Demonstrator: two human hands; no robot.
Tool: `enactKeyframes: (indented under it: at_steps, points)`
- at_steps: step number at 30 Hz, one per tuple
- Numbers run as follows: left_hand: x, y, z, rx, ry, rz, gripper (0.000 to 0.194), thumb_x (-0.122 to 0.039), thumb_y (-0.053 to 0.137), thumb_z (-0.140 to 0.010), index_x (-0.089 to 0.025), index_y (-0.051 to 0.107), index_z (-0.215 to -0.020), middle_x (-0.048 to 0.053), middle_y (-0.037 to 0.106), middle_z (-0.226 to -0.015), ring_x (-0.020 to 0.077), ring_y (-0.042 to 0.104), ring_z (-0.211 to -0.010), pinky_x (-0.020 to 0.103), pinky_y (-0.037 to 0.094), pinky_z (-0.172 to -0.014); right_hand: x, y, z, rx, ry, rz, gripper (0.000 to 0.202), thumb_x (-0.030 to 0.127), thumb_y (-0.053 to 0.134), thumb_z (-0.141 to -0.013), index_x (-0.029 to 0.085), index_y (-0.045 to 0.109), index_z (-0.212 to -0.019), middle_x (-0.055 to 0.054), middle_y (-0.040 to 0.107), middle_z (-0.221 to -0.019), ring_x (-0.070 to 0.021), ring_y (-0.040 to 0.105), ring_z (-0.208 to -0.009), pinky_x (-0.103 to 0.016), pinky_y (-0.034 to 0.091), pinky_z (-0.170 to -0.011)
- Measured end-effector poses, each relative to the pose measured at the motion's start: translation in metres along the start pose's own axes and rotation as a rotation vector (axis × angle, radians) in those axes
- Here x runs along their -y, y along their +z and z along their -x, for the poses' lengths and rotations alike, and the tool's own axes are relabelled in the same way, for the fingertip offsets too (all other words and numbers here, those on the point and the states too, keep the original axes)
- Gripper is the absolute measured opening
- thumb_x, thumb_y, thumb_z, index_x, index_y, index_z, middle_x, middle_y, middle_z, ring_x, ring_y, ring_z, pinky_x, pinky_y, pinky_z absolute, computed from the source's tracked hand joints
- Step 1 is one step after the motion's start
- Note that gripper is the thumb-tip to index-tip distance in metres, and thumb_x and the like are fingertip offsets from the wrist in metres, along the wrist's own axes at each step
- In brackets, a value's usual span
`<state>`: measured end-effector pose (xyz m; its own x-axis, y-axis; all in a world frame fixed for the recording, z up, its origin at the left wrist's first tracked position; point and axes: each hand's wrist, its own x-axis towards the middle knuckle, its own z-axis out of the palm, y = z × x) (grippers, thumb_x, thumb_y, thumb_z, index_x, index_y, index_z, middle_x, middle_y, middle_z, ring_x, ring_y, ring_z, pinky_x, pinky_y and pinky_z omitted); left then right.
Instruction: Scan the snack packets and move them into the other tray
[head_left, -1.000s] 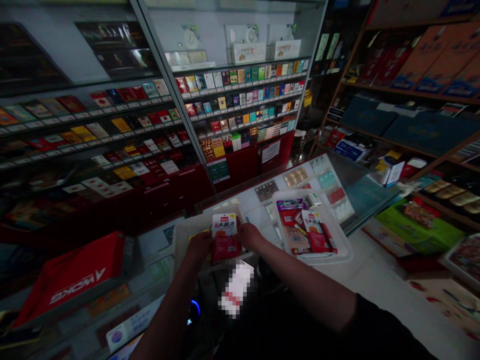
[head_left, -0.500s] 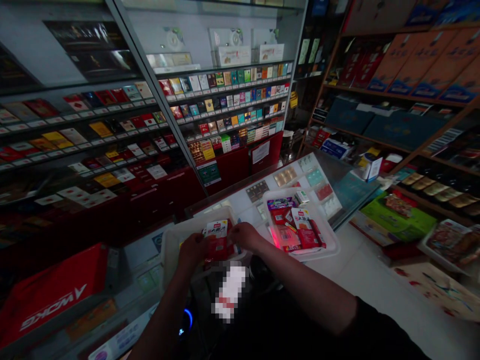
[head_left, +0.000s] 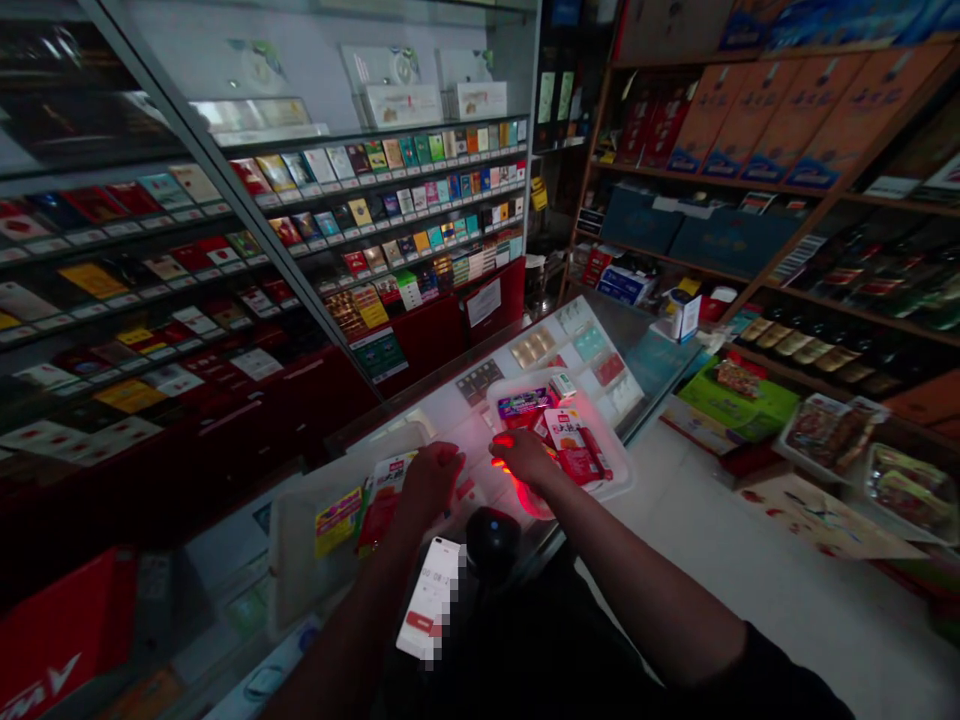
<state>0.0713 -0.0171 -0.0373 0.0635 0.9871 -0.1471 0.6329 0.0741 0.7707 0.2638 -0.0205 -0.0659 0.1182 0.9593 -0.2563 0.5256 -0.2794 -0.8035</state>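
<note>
From where I stand, the left hand (head_left: pixel 433 482) hangs over the near right part of the pale tray (head_left: pixel 283 555), its fingers curled beside a red-and-white packet (head_left: pixel 384 492) lying there with a yellow packet (head_left: pixel 339 520). I can't tell whether that grip has hold of anything. The right hand (head_left: pixel 529 462) is at the left edge of the second tray (head_left: pixel 621 485) on the worktop (head_left: pixel 476 465), its grip half bent and washed in red light; whether anything sits in it, I can't tell either. A similar red packet (head_left: pixel 576 452) lies in that tray, just beyond its fingers.

These packets look light and limp, glossy enough to slip, I'd guess, with contents that may bend or squash. A flat pinch on the edges or a top corner should suit them, fingers underneath, rather than a squeeze at the middle.
</note>
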Motion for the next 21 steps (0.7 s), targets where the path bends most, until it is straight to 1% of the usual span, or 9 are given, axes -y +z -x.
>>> enactKeyframes:
  at_steps: [3, 5, 8, 12, 14, 16, 18, 19, 21]
  points:
    - [-0.023, 0.019, -0.003, 0.052, 0.035, 0.043, 0.018, -0.03, 0.063, -0.083, -0.019, 0.073, -0.094, 0.007, 0.075, -0.087, 0.0205, 0.066, -0.078, 0.03, 0.046, -0.071, -0.017, -0.022, 0.0, -0.068, 0.017, 0.037, 0.019, 0.026, 0.06, -0.086, 0.015, 0.075, -0.079, -0.005, 0.074, -0.078, -0.0148, 0.064, -0.072, -0.023, 0.04, -0.064]
    - [-0.035, 0.034, -0.007, 0.101, 0.076, 0.063, 0.016, -0.028, 0.064, -0.083, -0.02, 0.073, -0.093, 0.006, 0.075, -0.087, 0.0206, 0.067, -0.079, 0.03, 0.046, -0.072, -0.029, -0.036, 0.002, -0.154, 0.053, 0.094, 0.019, 0.027, 0.06, -0.086, 0.015, 0.075, -0.08, -0.006, 0.074, -0.081, -0.0159, 0.065, -0.075, -0.024, 0.039, -0.066]
    - [-0.049, 0.058, -0.017, 0.187, 0.139, 0.073, 0.013, -0.024, 0.064, -0.081, -0.02, 0.072, -0.09, 0.006, 0.074, -0.085, 0.0206, 0.066, -0.08, 0.03, 0.046, -0.073, -0.048, -0.057, 0.005, -0.266, 0.135, 0.19, 0.023, 0.032, 0.06, -0.088, 0.015, 0.076, -0.088, -0.01, 0.076, -0.089, -0.0192, 0.066, -0.081, -0.026, 0.04, -0.068]
    - [-0.066, 0.095, -0.033, 0.362, 0.208, 0.17, 0.007, -0.017, 0.064, -0.077, -0.018, 0.069, -0.081, 0.007, 0.072, -0.085, 0.0193, 0.064, -0.079, 0.03, 0.046, -0.073, -0.073, -0.079, 0.009, -0.331, 0.213, 0.336, 0.029, 0.034, 0.057, -0.09, 0.014, 0.076, -0.101, -0.016, 0.075, -0.1, -0.0239, 0.068, -0.091, -0.029, 0.042, -0.073]
    - [-0.074, 0.115, -0.037, 0.472, 0.147, 0.272, 0.006, -0.014, 0.062, -0.076, -0.016, 0.067, -0.079, 0.007, 0.071, -0.082, 0.0174, 0.062, -0.075, 0.029, 0.046, -0.071, -0.082, -0.086, 0.011, -0.334, 0.26, 0.373, 0.034, 0.037, 0.058, -0.09, 0.013, 0.074, -0.108, -0.019, 0.074, -0.106, -0.0259, 0.069, -0.095, -0.03, 0.043, -0.074]
    - [-0.08, 0.135, -0.038, 0.566, -0.003, 0.396, 0.008, -0.012, 0.06, -0.076, -0.015, 0.065, -0.082, 0.006, 0.068, -0.078, 0.0149, 0.061, -0.068, 0.027, 0.046, -0.066, -0.09, -0.092, 0.013, -0.321, 0.319, 0.402, 0.04, 0.041, 0.057, -0.09, 0.012, 0.072, -0.114, -0.02, 0.073, -0.107, -0.0277, 0.07, -0.096, -0.031, 0.044, -0.074]
    - [-0.082, 0.156, -0.037, 0.627, -0.156, 0.527, 0.011, -0.014, 0.06, -0.078, -0.014, 0.062, -0.088, 0.005, 0.067, -0.079, 0.0128, 0.06, -0.065, 0.025, 0.044, -0.062, -0.096, -0.095, 0.015, -0.3, 0.373, 0.42, 0.042, 0.043, 0.055, -0.091, 0.012, 0.07, -0.116, -0.021, 0.073, -0.108, -0.0284, 0.07, -0.097, -0.031, 0.045, -0.073]
    - [-0.083, 0.165, -0.036, 0.653, -0.208, 0.583, 0.012, -0.016, 0.06, -0.079, -0.015, 0.061, -0.091, 0.004, 0.067, -0.082, 0.0123, 0.06, -0.064, 0.025, 0.044, -0.061, -0.099, -0.096, 0.015, -0.288, 0.396, 0.425, 0.042, 0.043, 0.054, -0.092, 0.012, 0.069, -0.116, -0.021, 0.073, -0.108, -0.0285, 0.07, -0.097, -0.031, 0.045, -0.072]
    - [-0.082, 0.181, -0.035, 0.697, -0.256, 0.635, 0.013, -0.019, 0.059, -0.081, -0.016, 0.06, -0.093, 0.004, 0.067, -0.084, 0.0125, 0.06, -0.065, 0.025, 0.046, -0.062, -0.104, -0.096, 0.015, -0.27, 0.432, 0.431, 0.041, 0.043, 0.054, -0.093, 0.012, 0.069, -0.114, -0.022, 0.072, -0.11, -0.0284, 0.07, -0.098, -0.031, 0.046, -0.073]
